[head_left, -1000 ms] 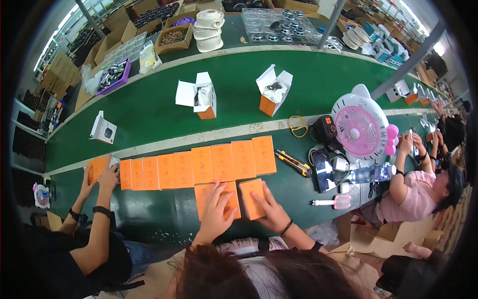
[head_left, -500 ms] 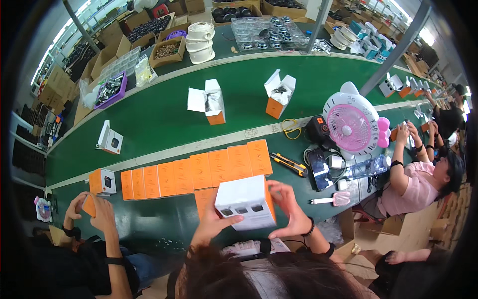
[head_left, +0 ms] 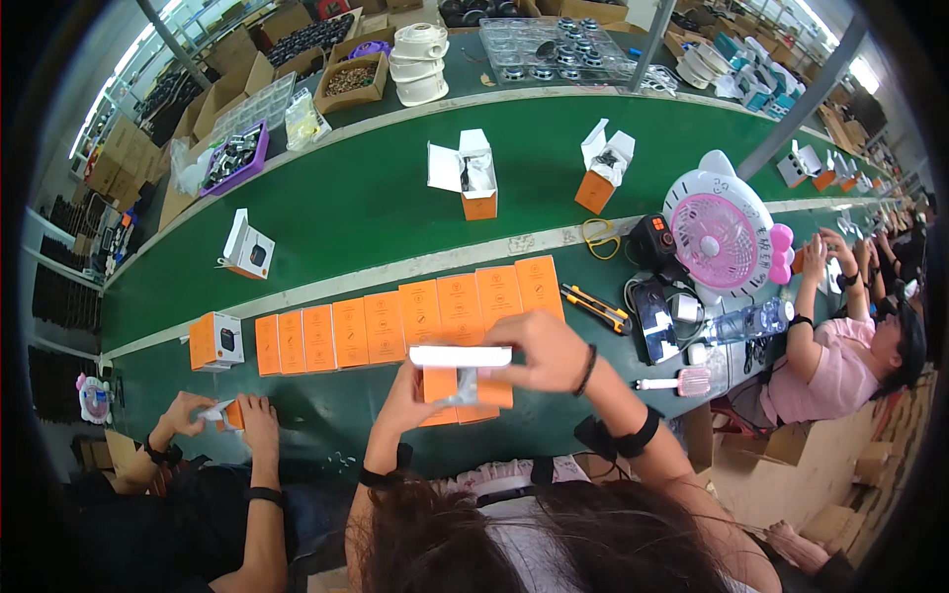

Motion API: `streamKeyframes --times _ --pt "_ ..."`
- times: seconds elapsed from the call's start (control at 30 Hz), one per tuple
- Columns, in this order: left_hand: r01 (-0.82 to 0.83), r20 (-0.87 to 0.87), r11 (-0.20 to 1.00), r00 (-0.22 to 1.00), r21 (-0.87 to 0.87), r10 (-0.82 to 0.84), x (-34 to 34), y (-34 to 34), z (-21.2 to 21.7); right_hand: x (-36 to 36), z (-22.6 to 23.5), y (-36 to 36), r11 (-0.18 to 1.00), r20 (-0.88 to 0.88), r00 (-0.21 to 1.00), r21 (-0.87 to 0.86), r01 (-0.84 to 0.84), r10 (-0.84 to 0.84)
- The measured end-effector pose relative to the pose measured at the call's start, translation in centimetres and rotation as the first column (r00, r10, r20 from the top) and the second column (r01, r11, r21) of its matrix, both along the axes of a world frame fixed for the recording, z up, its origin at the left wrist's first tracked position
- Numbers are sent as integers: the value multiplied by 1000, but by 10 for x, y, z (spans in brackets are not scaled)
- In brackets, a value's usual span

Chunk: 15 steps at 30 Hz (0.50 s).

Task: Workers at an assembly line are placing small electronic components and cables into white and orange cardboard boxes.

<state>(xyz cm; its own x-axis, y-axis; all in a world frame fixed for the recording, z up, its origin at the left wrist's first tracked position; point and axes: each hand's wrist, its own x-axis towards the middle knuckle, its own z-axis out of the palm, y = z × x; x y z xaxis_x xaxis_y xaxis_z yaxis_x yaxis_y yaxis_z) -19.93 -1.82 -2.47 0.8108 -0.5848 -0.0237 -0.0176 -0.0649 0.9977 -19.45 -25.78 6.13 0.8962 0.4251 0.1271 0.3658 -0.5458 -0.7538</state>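
A white and orange carton [head_left: 442,381] is between my hands above the near bench, its white edge [head_left: 460,357] toward me. Below that edge, a greyish strip [head_left: 466,385] shows in the middle; I cannot make out what it is. My left hand [head_left: 400,403] grips the carton's left side. Bent over its upper right side is my right hand [head_left: 546,351], with fingers closed on the edge. Just beyond stands a row of orange boxes [head_left: 384,328], side by side, partly covered by my hands and the carton.
A green conveyor [head_left: 356,212] carries open boxes [head_left: 478,183]. To my right lie a utility knife [head_left: 596,308], a phone [head_left: 654,321], a hairbrush [head_left: 692,382], a water bottle [head_left: 751,321] and a pink fan [head_left: 717,242]. At left, a co-worker's hands [head_left: 259,427] hold a small box.
The carton has turned, hiding its printed white face. My right hand has moved from beside it to over its edge. The conveyor boxes have shifted right. My view has shifted slightly.
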Motion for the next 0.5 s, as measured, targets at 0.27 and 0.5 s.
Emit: streamKeyframes --times 0.27,0.5 --pt "-32 15 998 999 58 31 0 -32 27 19 -92 -12 595 -718 687 602 532 112" --pt "-70 50 732 998 678 48 -13 -54 116 -7 -83 38 426 -588 692 546 721 -418"
